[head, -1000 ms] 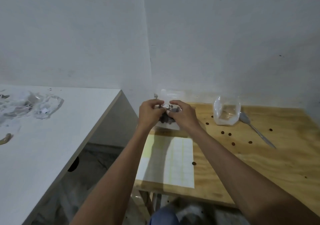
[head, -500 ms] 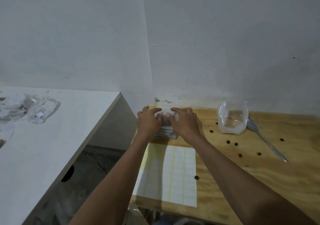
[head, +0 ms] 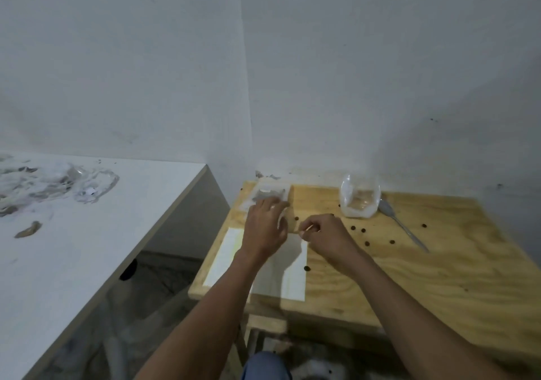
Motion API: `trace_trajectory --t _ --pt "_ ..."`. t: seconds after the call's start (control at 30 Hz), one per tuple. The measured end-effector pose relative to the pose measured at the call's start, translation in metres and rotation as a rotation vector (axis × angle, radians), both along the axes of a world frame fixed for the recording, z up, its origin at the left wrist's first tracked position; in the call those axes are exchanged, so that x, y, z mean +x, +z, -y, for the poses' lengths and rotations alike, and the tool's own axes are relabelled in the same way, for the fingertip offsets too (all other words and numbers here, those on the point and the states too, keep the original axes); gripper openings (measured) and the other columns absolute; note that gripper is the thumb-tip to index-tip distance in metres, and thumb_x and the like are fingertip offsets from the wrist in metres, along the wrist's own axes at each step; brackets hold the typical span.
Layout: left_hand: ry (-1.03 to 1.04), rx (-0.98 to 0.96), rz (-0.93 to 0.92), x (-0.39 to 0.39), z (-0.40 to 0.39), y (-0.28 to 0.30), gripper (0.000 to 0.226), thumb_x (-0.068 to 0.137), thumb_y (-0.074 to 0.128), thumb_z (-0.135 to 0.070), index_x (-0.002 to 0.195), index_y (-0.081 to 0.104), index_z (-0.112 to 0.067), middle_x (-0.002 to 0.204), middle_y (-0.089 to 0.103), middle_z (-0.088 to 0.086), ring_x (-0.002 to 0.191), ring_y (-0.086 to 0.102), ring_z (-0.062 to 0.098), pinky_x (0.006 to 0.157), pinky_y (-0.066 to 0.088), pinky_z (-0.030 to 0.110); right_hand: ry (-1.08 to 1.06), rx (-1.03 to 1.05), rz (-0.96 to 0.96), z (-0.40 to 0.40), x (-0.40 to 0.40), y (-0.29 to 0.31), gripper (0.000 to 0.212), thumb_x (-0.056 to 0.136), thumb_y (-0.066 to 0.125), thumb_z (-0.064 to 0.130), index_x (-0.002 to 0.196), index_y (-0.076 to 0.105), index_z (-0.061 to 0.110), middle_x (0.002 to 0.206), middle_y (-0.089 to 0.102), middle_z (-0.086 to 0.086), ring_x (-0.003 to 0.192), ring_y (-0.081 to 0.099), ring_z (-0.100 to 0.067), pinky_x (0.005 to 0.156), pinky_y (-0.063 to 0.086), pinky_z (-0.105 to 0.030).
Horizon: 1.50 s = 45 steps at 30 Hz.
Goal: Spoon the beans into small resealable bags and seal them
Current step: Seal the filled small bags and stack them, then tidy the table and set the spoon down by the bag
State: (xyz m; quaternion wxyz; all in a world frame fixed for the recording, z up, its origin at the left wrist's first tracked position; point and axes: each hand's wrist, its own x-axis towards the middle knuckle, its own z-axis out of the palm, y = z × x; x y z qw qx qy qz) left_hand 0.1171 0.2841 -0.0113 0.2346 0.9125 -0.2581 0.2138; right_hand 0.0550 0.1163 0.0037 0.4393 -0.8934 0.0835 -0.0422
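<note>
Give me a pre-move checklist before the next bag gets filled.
1. Filled bag set down at the wooden table's far corner: ok.
2. Its seal closed: cannot tell.
3. Left hand free: ok, fingers relaxed beside the bag.
4. Right hand free: not ok, it pinches something thin and pale.
5. Spoon within reach: ok, beside the bean bag.
6. Beans contained: not ok, several lie loose on the wood.
</note>
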Motion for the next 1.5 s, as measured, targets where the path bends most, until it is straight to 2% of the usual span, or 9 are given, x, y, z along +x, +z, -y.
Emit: trace_trajectory --t 0.13,0.27,0.4,0.5,0.67,0.83,1.07,1.17,1.5 --pt "-0.05 0.058 -0.054 -0.039 -0.002 -0.024 0.034 0.085 0.064 -0.019 0.118 0.073 -0.014 0.112 0.073 0.007 0.102 0.066 0.029 0.084 0.053 0.037 0.041 -0.073 -0.059 0.004 -0.041 -0.018 0.016 0.081 0.078 0.036 0.095 0.079 0.028 0.086 0.073 0.012 0.078 0.07 -0.008 0.077 0.062 -0.041" --pt "-0.034 0.118 -0.081 -0.06 -0.006 -0.041 0.039 0.095 0.048 -0.033 0.12 0.073 -0.018 0.124 0.071 0.004 0.109 0.065 0.024 0.09 0.052 0.035 0.024 -0.132 0.0 -0.001 -0.059 -0.027 0.037 0.083 0.082 0.035 0.118 0.076 0.026 0.102 0.073 0.011 0.09 0.065 -0.005 0.083 0.057 -0.029" --pt "-0.027 0.106 -0.075 -0.063 -0.005 -0.038 0.041 0.093 0.044 -0.035 0.118 0.072 -0.02 0.118 0.072 0.002 0.105 0.067 0.023 0.083 0.053 0.032 0.018 -0.277 0.086 -0.011 -0.065 -0.033 0.024 0.089 0.076 0.034 0.112 0.079 0.027 0.107 0.072 0.009 0.097 0.064 -0.007 0.081 0.052 -0.025" --pt "-0.018 0.083 -0.095 -0.062 -0.005 -0.04 0.046 0.095 0.042 -0.037 0.128 0.069 -0.021 0.134 0.067 0.003 0.123 0.061 0.022 0.097 0.05 0.034 -0.015 -0.306 0.128 -0.015 -0.068 -0.042 0.015 0.091 0.075 0.034 0.104 0.079 0.028 0.099 0.068 0.011 0.092 0.06 -0.006 0.079 0.052 -0.026" --pt "-0.024 0.031 -0.054 -0.058 -0.006 -0.046 0.03 0.093 0.053 -0.028 0.112 0.073 -0.016 0.113 0.071 0.008 0.106 0.065 0.026 0.082 0.054 0.035 -0.069 -0.163 0.147 -0.013 -0.067 -0.039 0.005 0.088 0.076 0.021 0.086 0.072 0.022 0.082 0.068 0.01 0.075 0.063 -0.005 0.065 0.052 -0.022" --pt "-0.013 0.052 -0.02 -0.051 -0.007 -0.052 0.024 0.089 0.053 -0.028 0.098 0.072 -0.015 0.1 0.071 0.007 0.094 0.065 0.026 0.074 0.054 0.035 -0.294 0.138 0.094 0.02 -0.047 -0.028 0.016 0.09 0.066 0.007 0.086 0.073 0.021 0.085 0.074 -0.001 0.077 0.069 -0.017 0.071 0.061 -0.039" --pt "-0.021 0.223 -0.048 -0.043 -0.002 -0.056 0.054 0.089 0.024 -0.038 0.118 0.063 -0.015 0.12 0.064 0.007 0.114 0.058 0.026 0.089 0.047 0.04 -0.256 -0.211 0.023 0.042 -0.029 -0.033 0.029 0.103 0.039 0.022 0.1 0.066 0.012 0.104 0.068 -0.008 0.098 0.061 -0.029 0.081 0.048 -0.038" --pt "-0.024 0.22 -0.056 -0.043 -0.002 -0.057 0.061 0.089 0.02 -0.039 0.124 0.063 -0.014 0.131 0.063 0.01 0.122 0.057 0.027 0.096 0.045 0.041 -0.224 -0.391 0.031 0.037 -0.029 -0.039 0.032 0.103 0.049 0.041 0.107 0.064 0.012 0.099 0.069 -0.006 0.093 0.063 -0.029 0.073 0.049 -0.036" --pt "-0.018 0.173 -0.12 -0.043 -0.003 -0.058 0.042 0.092 0.038 -0.032 0.119 0.065 -0.015 0.132 0.064 0.008 0.125 0.057 0.025 0.101 0.043 0.039 -0.233 -0.478 0.126 0.038 -0.032 -0.048 0.02 0.098 0.064 0.03 0.105 0.065 0.011 0.099 0.07 -0.006 0.09 0.064 -0.025 0.073 0.05 -0.035"
